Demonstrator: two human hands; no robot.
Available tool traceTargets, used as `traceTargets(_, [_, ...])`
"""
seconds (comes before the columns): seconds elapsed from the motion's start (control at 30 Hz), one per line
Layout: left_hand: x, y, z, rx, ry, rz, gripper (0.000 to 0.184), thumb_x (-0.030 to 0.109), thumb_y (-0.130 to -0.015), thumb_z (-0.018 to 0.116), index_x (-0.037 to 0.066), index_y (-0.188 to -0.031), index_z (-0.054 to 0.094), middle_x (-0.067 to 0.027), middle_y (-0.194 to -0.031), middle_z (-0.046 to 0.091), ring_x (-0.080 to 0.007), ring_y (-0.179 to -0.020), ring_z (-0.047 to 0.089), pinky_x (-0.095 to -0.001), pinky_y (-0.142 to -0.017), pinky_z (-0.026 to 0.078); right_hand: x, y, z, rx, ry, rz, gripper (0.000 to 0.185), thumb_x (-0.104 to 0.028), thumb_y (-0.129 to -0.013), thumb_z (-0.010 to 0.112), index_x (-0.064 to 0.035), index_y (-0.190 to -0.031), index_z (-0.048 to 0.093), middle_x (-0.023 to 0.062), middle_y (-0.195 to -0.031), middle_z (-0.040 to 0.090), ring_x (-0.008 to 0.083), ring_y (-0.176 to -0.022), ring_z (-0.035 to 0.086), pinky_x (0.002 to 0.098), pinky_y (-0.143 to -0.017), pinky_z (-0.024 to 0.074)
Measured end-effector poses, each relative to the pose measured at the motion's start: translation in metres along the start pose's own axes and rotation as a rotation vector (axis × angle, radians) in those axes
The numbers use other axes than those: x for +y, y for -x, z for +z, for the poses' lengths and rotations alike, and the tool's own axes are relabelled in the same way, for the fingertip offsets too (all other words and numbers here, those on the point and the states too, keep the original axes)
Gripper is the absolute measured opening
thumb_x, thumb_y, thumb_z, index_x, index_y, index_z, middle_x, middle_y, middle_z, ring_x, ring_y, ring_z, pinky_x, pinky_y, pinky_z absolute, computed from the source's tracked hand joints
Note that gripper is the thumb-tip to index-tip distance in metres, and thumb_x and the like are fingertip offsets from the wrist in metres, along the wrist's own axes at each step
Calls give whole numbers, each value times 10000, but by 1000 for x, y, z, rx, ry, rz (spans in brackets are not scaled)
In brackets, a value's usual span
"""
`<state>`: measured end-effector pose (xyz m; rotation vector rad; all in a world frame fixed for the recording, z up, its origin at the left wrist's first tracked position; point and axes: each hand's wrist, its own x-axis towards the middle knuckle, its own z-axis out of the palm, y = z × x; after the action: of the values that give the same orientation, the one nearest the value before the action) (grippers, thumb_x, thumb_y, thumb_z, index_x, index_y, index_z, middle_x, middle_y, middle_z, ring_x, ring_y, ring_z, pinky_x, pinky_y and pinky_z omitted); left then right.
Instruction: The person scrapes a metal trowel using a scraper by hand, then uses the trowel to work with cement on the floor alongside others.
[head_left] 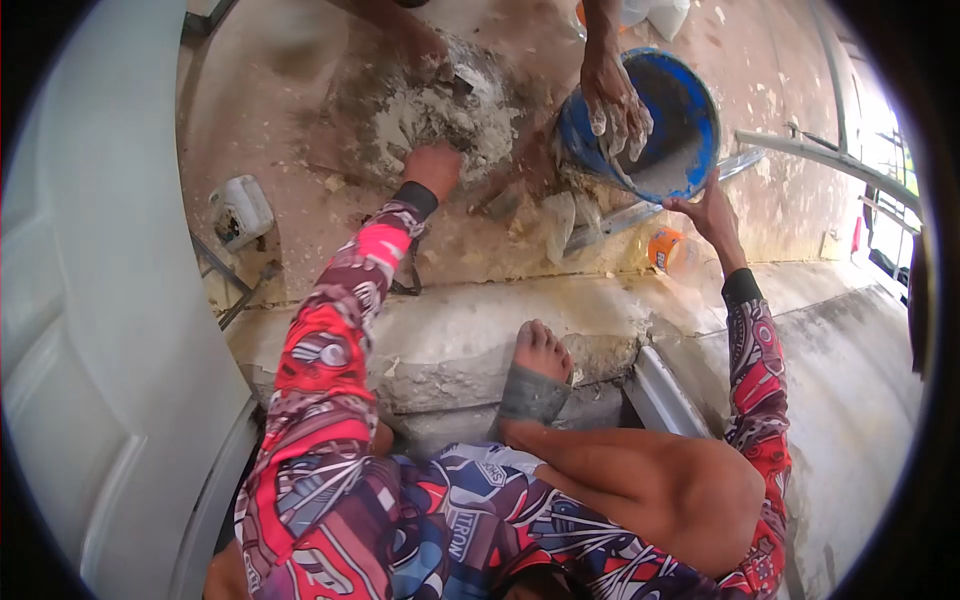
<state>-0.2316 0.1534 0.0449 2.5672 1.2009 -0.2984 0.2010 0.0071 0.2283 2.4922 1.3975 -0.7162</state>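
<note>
My right hand (708, 215) grips the near rim of a blue bucket (708, 130), which is tilted and has grey residue inside. My left hand (433, 168) is at the near edge of a pile of wet grey-white mortar (455, 118). Its fingers are curled, and whatever they hold is hidden. Another person's mortar-coated hand (612, 100) reaches over the bucket's left rim. At the far side of the pile is another person's hand (420, 45), close to a small dark flat blade (462, 86).
A white plastic jug (241, 212) lies on the left beside a door (110, 300). An orange-labelled clear container (672, 250) and a metal bar (620, 222) lie below the bucket. My foot (541, 355) rests by the concrete step edge (450, 375). Metal tubing (830, 160) stands at right.
</note>
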Motion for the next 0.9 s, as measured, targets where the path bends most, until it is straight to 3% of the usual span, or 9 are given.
traceTargets(0.13, [-4, -18, -11, 30, 51, 77, 133, 119, -801, 571, 48, -842, 675, -159, -929, 663, -359, -810, 686, -485, -668, 555, 3, 1, 1, -3, 28, 9, 1321, -653, -628, 801, 128, -1474, 155, 300, -1262, 583, 414, -1176, 583, 461, -953, 471])
traceTargets(0.23, [-16, 1, -52, 125, 238, -11, 132, 130, -804, 565, 46, -779, 663, -168, -903, 661, -379, -827, 666, -487, -706, 540, 1, -4, -2, -1, 15, 5, 1320, -648, -630, 802, 132, -1474, 154, 301, -1261, 584, 411, -1179, 582, 463, -951, 472])
traceTargets(0.37, [-32, 36, -34, 32, 422, -332, 219, 240, -857, 595, 31, -851, 659, -200, -978, 654, -405, -832, 641, -488, -752, 524, 1, 0, -1, -2, 21, 9, 1312, -645, -637, 800, 140, -1470, 160, 303, -1256, 586, 408, -1175, 585, 465, -942, 477])
traceTargets(0.47, [-30, 72, 11, 70, 617, -529, 256, 271, -895, 619, 21, -845, 643, -174, -957, 670, -365, -785, 655, -456, -688, 549, 2, -1, -1, -20, 15, 18, 1325, -659, -627, 798, 142, -1469, 161, 303, -1249, 590, 406, -1169, 590, 465, -937, 478])
traceTargets(0.57, [-3, 104, 38, 7, 1622, -1050, 212, 245, -920, 655, 48, -971, 593, -97, -949, 632, -287, -797, 616, -450, -635, 533, -1, 1, -1, -21, 21, 25, 1332, -669, -625, 795, 142, -1469, 159, 304, -1247, 591, 409, -1166, 591, 465, -938, 478])
traceTargets(0.67, [16, 113, 89, -21, 2114, -1065, 237, 217, -951, 619, 77, -1128, 546, -79, -1044, 596, -258, -844, 618, -434, -628, 541, -2, 2, -2, -11, 31, 24, 1331, -670, -632, 791, 142, -1470, 152, 305, -1247, 590, 415, -1164, 590, 467, -940, 476])
traceTargets(0.77, [40, 73, 81, 277, 2125, -1054, 179, 143, -955, 563, 44, -1104, 561, -85, -950, 614, -216, -749, 634, -361, -542, 563, 2, 2, 1, -8, 28, 5, 1331, -670, -638, 788, 143, -1471, 142, 307, -1245, 590, 421, -1161, 590, 469, -939, 476])
traceTargets(0.9, [27, 33, 61, 344, 2020, -1132, 198, 156, -948, 573, 43, -1109, 549, -87, -979, 604, -230, -785, 634, -388, -547, 548, 2, 1, 2, -4, 41, 15, 1343, -672, -636, 790, 145, -1471, 127, 312, -1238, 591, 425, -1158, 590, 466, -936, 479])
